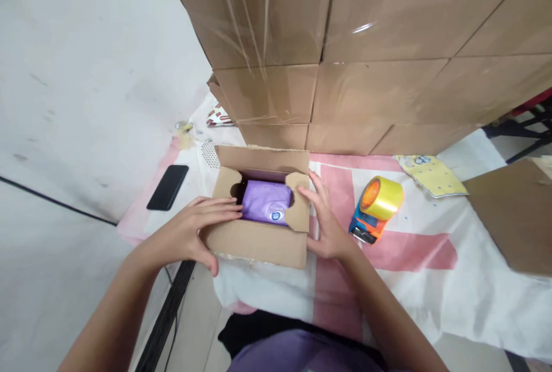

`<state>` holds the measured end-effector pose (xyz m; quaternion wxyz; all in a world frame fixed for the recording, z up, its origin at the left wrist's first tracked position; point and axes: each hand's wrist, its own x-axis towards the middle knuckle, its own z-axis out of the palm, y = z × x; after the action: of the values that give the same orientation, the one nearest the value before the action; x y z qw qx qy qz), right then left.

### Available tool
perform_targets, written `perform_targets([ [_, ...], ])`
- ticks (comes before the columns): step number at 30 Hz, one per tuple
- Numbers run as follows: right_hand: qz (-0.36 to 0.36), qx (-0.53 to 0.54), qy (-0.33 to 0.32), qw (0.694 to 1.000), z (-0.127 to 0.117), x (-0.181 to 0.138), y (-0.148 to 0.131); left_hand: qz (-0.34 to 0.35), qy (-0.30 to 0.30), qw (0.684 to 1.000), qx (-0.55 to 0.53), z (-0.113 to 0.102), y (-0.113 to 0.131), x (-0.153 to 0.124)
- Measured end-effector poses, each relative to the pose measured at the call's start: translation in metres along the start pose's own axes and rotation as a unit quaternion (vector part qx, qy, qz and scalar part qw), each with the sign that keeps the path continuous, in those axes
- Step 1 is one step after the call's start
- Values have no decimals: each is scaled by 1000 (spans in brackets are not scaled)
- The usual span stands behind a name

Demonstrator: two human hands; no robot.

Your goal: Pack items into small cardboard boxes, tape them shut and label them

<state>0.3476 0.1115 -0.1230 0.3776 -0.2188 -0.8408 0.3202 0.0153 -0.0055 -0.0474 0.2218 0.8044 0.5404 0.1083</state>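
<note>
A small cardboard box (pixel 259 243) stands with its top flaps spread, and a purple plastic-wrapped pack (pixel 265 199) with a round blue mark lies inside. My left hand (pixel 190 231) has its fingers stretched across the box's left flap, their tips by the pack's left edge; the thumb points apart near the front left corner. On the right side, my right hand (pixel 325 219) grips the box, one fingertip on the notched right flap and the thumb low along the side. The pack's lower part is hidden in the box.
Taped cardboard boxes (pixel 366 93) form a wall behind. A tape dispenser (pixel 375 208) with yellow tape lies to the right, a black phone (pixel 168 188) to the left. Farther right are a yellow patterned cloth (pixel 431 175) and another cardboard box (pixel 513 217). A white wall (pixel 95 73) borders the left.
</note>
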Motion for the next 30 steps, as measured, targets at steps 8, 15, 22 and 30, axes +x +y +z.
perform_targets([
  [8, -15, 43, 56, 997, -10, 5, 10, -30, 110, 993, -43, -17, 17, 5],
  [15, 35, 23, 95, 995, -11, 14, -2, -137, 345, 923, 106, -5, 15, 23],
  [22, 177, 113, 89, 974, 7, 22, -23, -128, 327, 928, 122, 4, 13, 21],
  [30, 48, 60, 12, 997, -2, 17, -19, 13, 131, 973, 192, 18, -2, 55],
])
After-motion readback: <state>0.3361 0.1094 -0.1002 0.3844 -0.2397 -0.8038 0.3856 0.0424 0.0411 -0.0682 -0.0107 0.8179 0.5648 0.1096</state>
